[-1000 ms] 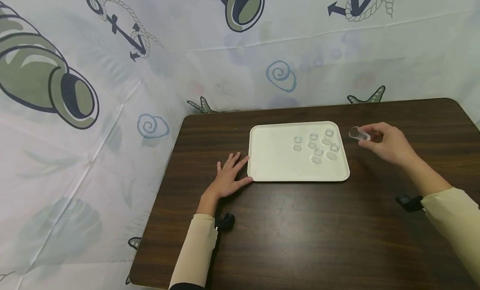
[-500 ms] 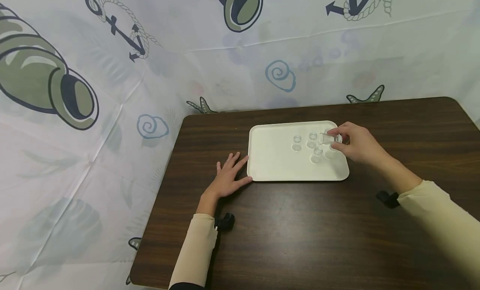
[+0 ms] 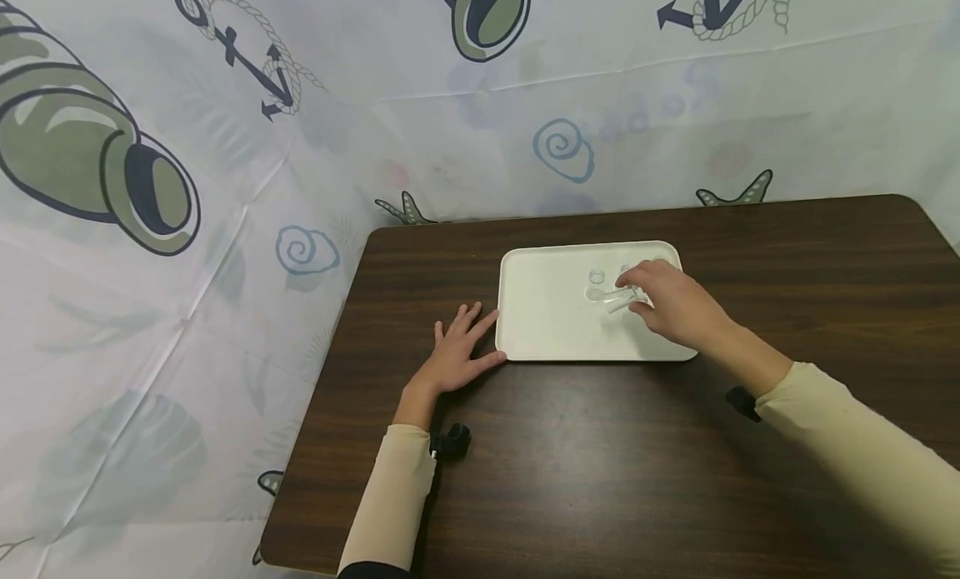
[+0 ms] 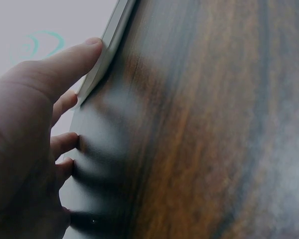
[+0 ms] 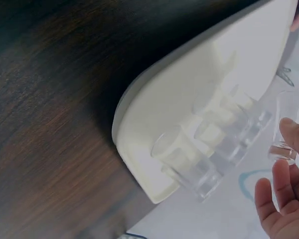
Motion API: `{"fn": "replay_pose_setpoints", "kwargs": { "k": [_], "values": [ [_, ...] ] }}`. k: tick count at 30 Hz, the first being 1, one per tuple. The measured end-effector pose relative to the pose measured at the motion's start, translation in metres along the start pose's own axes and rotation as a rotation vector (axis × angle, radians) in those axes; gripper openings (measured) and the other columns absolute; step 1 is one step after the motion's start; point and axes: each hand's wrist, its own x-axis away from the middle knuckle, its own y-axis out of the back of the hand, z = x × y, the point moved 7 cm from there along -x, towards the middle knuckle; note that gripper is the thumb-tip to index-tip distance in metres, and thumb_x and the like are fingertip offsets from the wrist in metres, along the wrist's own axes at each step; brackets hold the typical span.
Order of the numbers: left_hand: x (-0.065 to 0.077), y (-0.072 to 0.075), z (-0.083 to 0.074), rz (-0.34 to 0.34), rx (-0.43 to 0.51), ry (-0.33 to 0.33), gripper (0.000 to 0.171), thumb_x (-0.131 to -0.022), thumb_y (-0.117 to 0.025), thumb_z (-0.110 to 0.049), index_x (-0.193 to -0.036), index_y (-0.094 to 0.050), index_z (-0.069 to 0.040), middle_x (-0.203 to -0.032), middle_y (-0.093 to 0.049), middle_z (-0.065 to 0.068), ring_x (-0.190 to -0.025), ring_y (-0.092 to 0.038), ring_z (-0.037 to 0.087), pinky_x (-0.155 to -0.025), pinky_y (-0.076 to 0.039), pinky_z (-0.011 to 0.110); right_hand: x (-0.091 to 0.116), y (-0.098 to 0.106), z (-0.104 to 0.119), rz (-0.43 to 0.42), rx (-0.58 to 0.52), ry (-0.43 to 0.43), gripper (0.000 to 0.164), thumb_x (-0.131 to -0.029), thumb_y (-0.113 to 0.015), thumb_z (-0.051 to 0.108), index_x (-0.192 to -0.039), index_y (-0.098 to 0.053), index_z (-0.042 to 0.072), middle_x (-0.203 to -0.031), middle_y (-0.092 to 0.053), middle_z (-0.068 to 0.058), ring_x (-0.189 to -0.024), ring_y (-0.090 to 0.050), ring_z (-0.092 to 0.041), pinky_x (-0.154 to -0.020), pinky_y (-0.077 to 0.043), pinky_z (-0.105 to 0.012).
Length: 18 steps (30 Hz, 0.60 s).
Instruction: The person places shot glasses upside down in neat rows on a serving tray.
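My right hand (image 3: pixel 678 308) pinches a small clear shot glass (image 3: pixel 619 299) near its thick base, tilted above the white tray (image 3: pixel 547 329). In the right wrist view, the thumb and fingers grip this glass (image 5: pixel 290 109) at its narrow end. Several matching shot glasses (image 5: pixel 189 167) stand mouth down on the tray, bases up. One of them (image 3: pixel 596 277) shows left of the held glass in the head view; my right hand hides most others. My left hand (image 3: pixel 450 361) lies with fingers spread at the tray's left edge, its thumb touching the rim (image 4: pixel 102 57).
The tray sits toward the back of a dark wood table (image 3: pixel 585 471). Behind and left of the table hangs a pale cloth (image 3: pixel 465 154) printed with shells and anchors. A black camera (image 3: pixel 452 442) is on the left wrist.
My right hand has carried the shot glass leftward from the table right of the tray to above the tray's right half. The left hand has kept its place.
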Motion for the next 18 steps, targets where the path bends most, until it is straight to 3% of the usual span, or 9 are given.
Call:
{"fn": "replay_pose_setpoints", "kwargs": {
  "k": [7, 14, 18],
  "values": [
    [0.000, 0.001, -0.001, 0.006, 0.000, 0.002, 0.076, -0.093, -0.058, -0.056, -0.157, -0.028, -0.028, -0.162, -0.016, 0.012, -0.149, -0.005, 0.034, -0.107, -0.001, 0.072, -0.004, -0.013, 0.008, -0.044, 0.125, 0.154, 0.029, -0.078, -0.073, -0.010, -0.104, -0.071, 0.001, -0.102, -0.061, -0.014, -0.097, -0.056, -0.035, -0.083, -0.046, -0.048],
    [-0.001, 0.002, -0.002, -0.004, -0.004, 0.003, 0.076, -0.093, -0.059, -0.056, -0.157, -0.028, -0.028, -0.162, -0.016, 0.013, -0.149, -0.005, 0.035, -0.106, -0.001, 0.073, -0.004, -0.028, 0.014, -0.075, 0.228, 0.267, 0.027, -0.080, -0.065, -0.015, -0.103, -0.070, 0.000, -0.104, -0.060, -0.015, -0.097, -0.055, -0.034, -0.075, -0.045, -0.045],
    [0.000, 0.001, -0.001, -0.006, -0.005, -0.001, 0.076, -0.093, -0.058, -0.057, -0.157, -0.028, -0.028, -0.162, -0.017, 0.013, -0.149, -0.006, 0.035, -0.106, -0.001, 0.073, -0.004, -0.033, 0.020, -0.068, 0.309, 0.322, 0.033, -0.075, -0.063, -0.019, -0.101, -0.068, 0.000, -0.105, -0.059, -0.016, -0.096, -0.053, -0.035, -0.075, -0.043, -0.045]
  ]
}}
